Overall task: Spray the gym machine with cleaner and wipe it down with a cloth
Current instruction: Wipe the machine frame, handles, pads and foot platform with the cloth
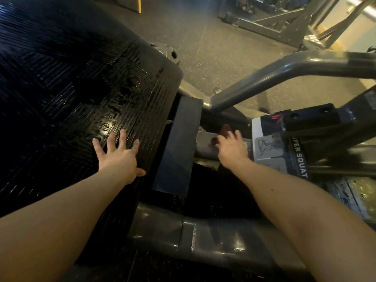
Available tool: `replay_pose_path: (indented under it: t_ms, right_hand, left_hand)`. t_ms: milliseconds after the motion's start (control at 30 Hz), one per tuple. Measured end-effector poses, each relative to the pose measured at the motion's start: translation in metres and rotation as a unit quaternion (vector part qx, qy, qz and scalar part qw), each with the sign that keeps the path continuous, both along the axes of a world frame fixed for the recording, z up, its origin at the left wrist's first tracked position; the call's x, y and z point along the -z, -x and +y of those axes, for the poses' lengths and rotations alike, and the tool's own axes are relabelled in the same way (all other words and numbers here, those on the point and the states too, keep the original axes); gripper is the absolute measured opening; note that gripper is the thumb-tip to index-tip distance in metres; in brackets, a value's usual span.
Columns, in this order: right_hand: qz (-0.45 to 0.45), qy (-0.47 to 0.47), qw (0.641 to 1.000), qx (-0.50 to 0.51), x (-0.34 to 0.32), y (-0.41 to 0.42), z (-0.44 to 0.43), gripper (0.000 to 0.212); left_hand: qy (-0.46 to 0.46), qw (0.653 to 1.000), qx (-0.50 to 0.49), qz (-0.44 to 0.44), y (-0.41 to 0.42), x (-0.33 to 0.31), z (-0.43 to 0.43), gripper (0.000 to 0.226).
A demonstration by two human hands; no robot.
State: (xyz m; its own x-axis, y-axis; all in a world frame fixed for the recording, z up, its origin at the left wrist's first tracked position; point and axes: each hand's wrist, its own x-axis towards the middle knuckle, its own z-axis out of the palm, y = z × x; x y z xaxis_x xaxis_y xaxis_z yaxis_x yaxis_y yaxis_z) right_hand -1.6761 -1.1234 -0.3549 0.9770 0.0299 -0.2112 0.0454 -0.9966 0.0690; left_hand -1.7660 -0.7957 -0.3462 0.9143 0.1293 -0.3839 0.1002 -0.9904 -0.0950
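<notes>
The left hand (120, 153) is lying flat on the machine's black ribbed footplate (81, 88), near its lower right edge, with all 5 fingers straight and spread apart and nothing held in them. The footplate is filling the left half of the view and is glistening with wet streaks around its raised lettering.

The right hand (232, 148) is reaching to a grey tube (204, 146) of the machine, just right of a dark rectangular pad (179, 147) that is standing between the 2 hands. Its fingers are bending over a dark reddish-brown cloth (224, 129) and pressing it against the tube; part of the cloth is showing beyond the fingertips and part beside the thumb. The 2 hands are well apart, each on its own part of the machine.

Just right of the right hand a label (299, 157) reading "SUPER SQUAT", with a small exercise diagram, is sitting on the frame. A curved grey handle (284, 72) is sweeping across above it towards the upper right. A thick grey beam (203, 237) is running across below, between the forearms. Beyond the footplate a speckled floor (213, 43) is stretching to another grey machine frame (284, 21) at the top right.
</notes>
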Motion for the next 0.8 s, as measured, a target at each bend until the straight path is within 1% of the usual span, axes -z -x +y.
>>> replay_pose_path:
  t_ms: [67,133,200,267,333,433,500,600,700,767,800]
  right_hand:
    - [-0.012,0.067,0.996,0.052,-0.008,-0.007,-0.025,0.047]
    - [-0.037,0.094,0.991,0.085,-0.005,0.002,-0.029,0.052]
    - [-0.060,0.073,0.990,0.102,0.009,0.024,-0.020,0.061]
    - [-0.087,0.040,0.989,0.112,0.022,0.049,-0.007,0.061]
    - [-0.073,0.011,0.991,0.115,0.026,0.060,-0.005,0.059]
    - [-0.037,-0.040,0.990,0.127,0.015,0.031,-0.018,0.052]
    - [-0.032,-0.049,0.989,0.133,0.003,0.007,-0.017,0.045]
    - [-0.031,-0.054,0.995,0.078,-0.002,-0.004,0.029,0.041]
    - [-0.059,-0.121,0.991,0.018,0.014,0.011,0.080,0.046]
    - [-0.028,-0.159,0.987,0.014,0.022,0.018,0.074,0.051]
    - [-0.026,-0.151,0.988,0.022,0.019,0.017,0.062,0.051]
  left_hand:
    - [0.006,1.000,-0.001,0.000,0.000,0.000,0.000,0.107]
    - [0.006,1.000,-0.003,0.000,0.000,-0.001,0.000,0.107]
    - [0.009,1.000,-0.002,0.005,0.000,-0.001,-0.001,0.107]
    - [0.011,1.000,-0.004,0.002,0.000,-0.001,-0.001,0.107]
    - [0.014,1.000,-0.007,0.002,0.000,-0.002,-0.002,0.107]
    - [0.015,1.000,-0.007,0.001,0.000,0.000,-0.001,0.106]
    - [0.015,1.000,-0.005,-0.005,0.000,0.002,0.000,0.106]
    - [0.018,1.000,-0.005,-0.012,0.000,0.004,0.001,0.105]
    - [0.023,1.000,-0.005,-0.014,0.001,0.006,0.003,0.105]
    - [0.025,1.000,0.002,-0.018,0.002,0.007,0.004,0.104]
    - [0.025,0.999,0.003,-0.022,0.002,0.008,0.005,0.104]
